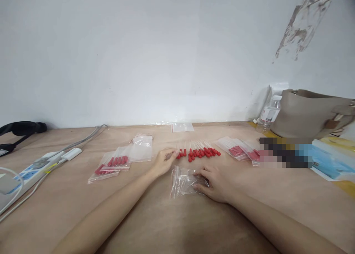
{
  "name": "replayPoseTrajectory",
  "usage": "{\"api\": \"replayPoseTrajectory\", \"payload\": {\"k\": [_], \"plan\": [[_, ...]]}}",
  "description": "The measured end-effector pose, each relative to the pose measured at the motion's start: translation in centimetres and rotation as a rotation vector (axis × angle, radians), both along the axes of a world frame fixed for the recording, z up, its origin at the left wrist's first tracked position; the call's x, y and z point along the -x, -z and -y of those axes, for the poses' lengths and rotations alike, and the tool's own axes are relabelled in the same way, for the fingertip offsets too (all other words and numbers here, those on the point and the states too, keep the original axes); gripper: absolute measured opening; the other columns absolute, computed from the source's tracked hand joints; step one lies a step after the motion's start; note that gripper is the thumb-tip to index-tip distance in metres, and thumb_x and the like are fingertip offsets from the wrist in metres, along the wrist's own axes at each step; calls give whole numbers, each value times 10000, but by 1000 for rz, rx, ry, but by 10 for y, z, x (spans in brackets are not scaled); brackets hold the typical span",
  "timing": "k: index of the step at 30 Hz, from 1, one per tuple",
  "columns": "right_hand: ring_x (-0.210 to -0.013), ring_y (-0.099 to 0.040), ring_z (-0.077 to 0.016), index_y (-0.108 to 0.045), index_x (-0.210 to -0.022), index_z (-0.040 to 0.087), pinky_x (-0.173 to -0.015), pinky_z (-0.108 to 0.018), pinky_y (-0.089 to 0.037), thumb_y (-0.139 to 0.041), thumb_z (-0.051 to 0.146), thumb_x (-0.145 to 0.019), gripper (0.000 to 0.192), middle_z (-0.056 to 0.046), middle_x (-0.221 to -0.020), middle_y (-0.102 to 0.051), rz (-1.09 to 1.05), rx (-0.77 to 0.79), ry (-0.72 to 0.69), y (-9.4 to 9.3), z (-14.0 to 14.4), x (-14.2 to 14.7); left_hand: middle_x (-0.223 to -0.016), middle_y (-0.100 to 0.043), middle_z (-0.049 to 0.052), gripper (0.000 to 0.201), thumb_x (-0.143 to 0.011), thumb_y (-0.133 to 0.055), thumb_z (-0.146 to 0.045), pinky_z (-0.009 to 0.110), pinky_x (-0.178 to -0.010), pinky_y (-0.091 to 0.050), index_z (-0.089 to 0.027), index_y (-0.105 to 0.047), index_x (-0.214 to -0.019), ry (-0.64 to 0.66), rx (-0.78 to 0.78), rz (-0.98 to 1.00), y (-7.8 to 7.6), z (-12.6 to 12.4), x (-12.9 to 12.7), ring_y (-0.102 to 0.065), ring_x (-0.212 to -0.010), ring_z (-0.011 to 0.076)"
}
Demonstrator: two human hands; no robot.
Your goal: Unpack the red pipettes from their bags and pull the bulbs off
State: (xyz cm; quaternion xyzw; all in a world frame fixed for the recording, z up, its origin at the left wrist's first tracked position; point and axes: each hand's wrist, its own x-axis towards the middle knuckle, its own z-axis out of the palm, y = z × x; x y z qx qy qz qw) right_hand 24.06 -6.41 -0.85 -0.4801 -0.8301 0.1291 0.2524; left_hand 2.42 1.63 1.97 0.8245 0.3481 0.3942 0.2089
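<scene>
Right hand [215, 183] grip on empty bag [184, 181]

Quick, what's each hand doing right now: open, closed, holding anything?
Left hand: fingers pinched at the left end of the loose red-capped droppers; whether it grips one cannot be told.
Right hand: closed on the empty clear bag, pressing it to the table.
</scene>
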Motion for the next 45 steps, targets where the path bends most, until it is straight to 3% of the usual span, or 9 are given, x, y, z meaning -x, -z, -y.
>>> {"api": "replayPoseTrajectory", "payload": {"k": [6,9,14,19,25,31,36,41,45], "plan": [[-881,-524,-193,-571,-1052,212,-795,-349,-391,-511,463,-766,386,-75,-982,-572,42,-56,-16,-2,2,3,-1346,-388,48,420,-875,-414,-323,393,-1046,-262,-257,-386,-1289,264,-10,-462,-3,56,31,-313,-1261,197],[-1020,-482,-225,-488,-1193,237,-878,-395,-353,-461,514,-782,497,-83,-1151,-529,130,-49,-70,-7,4,2,-1413,-245,42,519,-878,-391,-380,475,-1067,-132,-292,-211,-1356,237,-29,-638,1,62,43,-188,-1308,222],[-1284,-213,-273,-151,-1378,266,-1001,-529,-157,-289,581,-828,649,-74,-1428,-202,314,73,-207,-9,3,-5,-1424,-196,33,564,-874,-353,-454,521,-1053,-57,-312,-121,-1368,191,-34,-734,4,61,54,-136,-1316,234],[-1317,-107,-252,-55,-1379,282,-1021,-551,-56,-269,580,-834,657,-61,-1442,-106,324,129,-243,-5,1,-9,-1416,-232,72,558,-866,-362,-460,479,-1068,-118,-237,-227,-1359,65,22,-608,15,53,57,-185,-1309,229],[-1282,-218,-263,-189,-1369,267,-1014,-539,-118,-311,588,-818,650,-81,-1418,-231,279,69,-154,-7,5,-3,-1111,-573,102,483,-820,-441,-468,352,-854,-444,-166,-448,-1198,-292,276,-152,30,44,55,-550,-998,206],[-1197,-333,-275,-354,-1309,257,-976,-507,-223,-378,598,-784,626,-100,-1322,-393,220,-6,-58,-6,10,10,-726,-551,-14,654,-635,-663,-305,259,-604,-448,-161,-384,-1209,-207,396,-121,32,63,34,-529,-615,128],[-1180,-357,-244,-375,-1289,252,-977,-477,-239,-331,550,-825,553,-94,-1292,-418,192,-11,-32,-6,11,9,-703,-528,-14,397,-696,-560,-298,241,-582,-425,-163,-508,-1066,-156,434,-162,5,44,63,-530,-617,131],[-1156,-376,-245,-422,-1249,231,-963,-462,-262,-334,525,-833,517,-102,-1281,-424,181,-19,-16,-6,10,8,-788,-584,1,392,-681,-497,-203,241,-657,-406,-212,-534,-1071,-424,149,-526,-43,-19,125,-558,-709,161],[-1157,-373,-242,-430,-1239,234,-965,-459,-257,-330,520,-837,504,-101,-1276,-426,176,-20,-19,-7,10,8,-871,-623,7,364,-668,-500,-139,268,-788,-371,-241,-579,-1009,-479,43,-720,-55,-64,141,-553,-864,191]]}}
